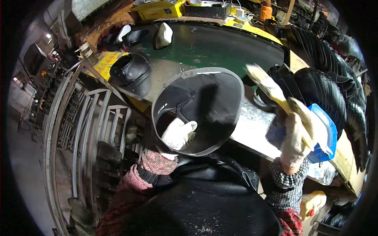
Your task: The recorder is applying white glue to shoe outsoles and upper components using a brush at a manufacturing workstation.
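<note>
- Left of the frame: curved metal rack (pixel 75 137).
- Upper left of centre: coiled black sheet (pixel 138 70).
- Centre: gloved left hand (pixel 179 133), grasping the hollow black piece (pixel 216 118) at its lower-left side; some fingers hidden.
- Right of centre: pale-bristled brush (pixel 271 86), its handle clenched in the gloved right hand (pixel 295 137).
- Right: blue container (pixel 332 128), just beside that hand.
- Upper right: ribbed black stack (pixel 321 88).

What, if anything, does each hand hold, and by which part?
The right hand holds the brush by its handle. The left hand is at the near-left edge of the black rounded piece; whether it grips that edge cannot be told.
</note>
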Tool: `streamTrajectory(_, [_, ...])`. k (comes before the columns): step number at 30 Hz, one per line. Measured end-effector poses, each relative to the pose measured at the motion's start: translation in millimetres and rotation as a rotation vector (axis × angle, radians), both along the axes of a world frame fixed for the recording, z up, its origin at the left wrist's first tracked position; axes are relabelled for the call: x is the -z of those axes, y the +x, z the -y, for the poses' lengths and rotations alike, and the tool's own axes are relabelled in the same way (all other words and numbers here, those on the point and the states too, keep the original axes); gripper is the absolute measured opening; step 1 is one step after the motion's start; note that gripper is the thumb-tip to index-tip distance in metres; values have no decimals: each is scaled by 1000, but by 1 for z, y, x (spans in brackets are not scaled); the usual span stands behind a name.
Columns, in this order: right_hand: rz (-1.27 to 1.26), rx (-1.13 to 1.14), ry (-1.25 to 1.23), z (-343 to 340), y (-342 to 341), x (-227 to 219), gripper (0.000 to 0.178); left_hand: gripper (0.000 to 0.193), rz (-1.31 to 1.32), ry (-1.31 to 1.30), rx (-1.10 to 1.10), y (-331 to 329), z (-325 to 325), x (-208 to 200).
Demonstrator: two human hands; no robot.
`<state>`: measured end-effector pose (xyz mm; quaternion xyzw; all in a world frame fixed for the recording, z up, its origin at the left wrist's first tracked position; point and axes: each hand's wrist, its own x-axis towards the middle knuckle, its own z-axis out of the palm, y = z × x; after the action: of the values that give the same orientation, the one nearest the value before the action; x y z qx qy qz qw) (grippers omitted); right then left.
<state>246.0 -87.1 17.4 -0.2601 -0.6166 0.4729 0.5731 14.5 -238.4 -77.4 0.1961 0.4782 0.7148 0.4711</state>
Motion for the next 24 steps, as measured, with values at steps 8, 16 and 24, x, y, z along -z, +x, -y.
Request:
streamTrajectory(8, [478,126,869,-48,-54,35,18,44,-102,157,-76,-12,6,-30])
streamTrajectory(16, [216,8,198,-24,-79,0,21,36,-361,184,-54,-24,-8,16])
streamTrajectory(24, [22,-505,142,26,-120,-19,21,28,79,96,-33,-5,-22,19])
